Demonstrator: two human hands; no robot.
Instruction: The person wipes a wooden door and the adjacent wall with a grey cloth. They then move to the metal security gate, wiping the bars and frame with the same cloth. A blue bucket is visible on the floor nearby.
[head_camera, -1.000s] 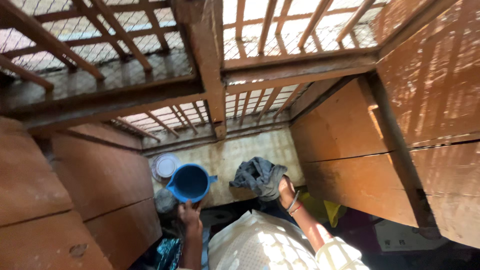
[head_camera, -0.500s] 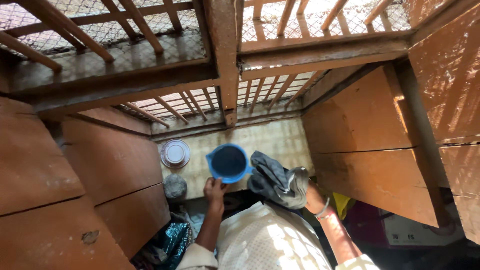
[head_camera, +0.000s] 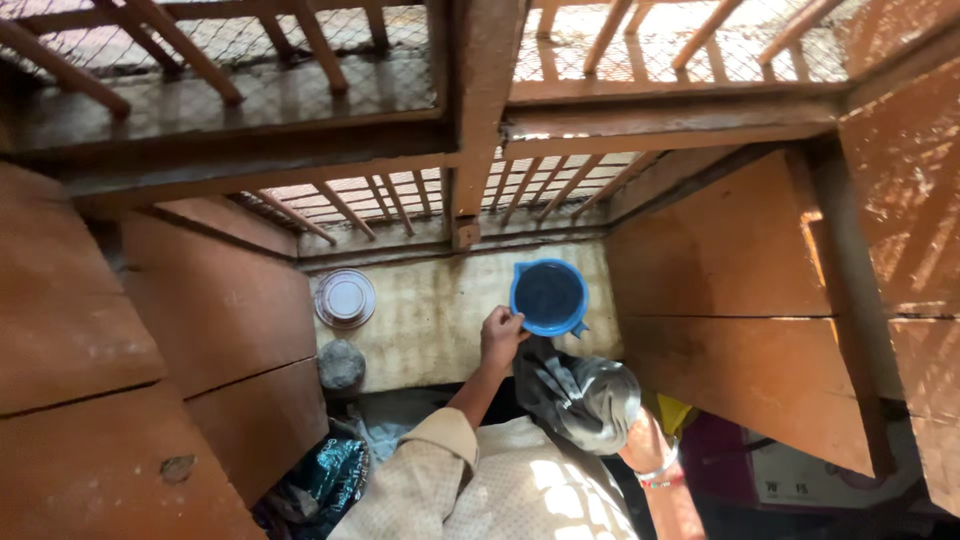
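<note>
Where wooden shutters (head_camera: 200, 330) frame a barred window (head_camera: 480, 130), pale stone sill (head_camera: 430, 320) below. Lying bunched over right hand (head_camera: 625, 420), grey cloth (head_camera: 575, 395) at sill's near edge; hand hidden beneath, grip impossible to tell. Standing on sill's right part, blue jug (head_camera: 548, 297), left hand (head_camera: 500, 337) closed on its rim. Well apart at sill's left, round white lid (head_camera: 345, 298), grey stone (head_camera: 341, 363) just in front.
</note>
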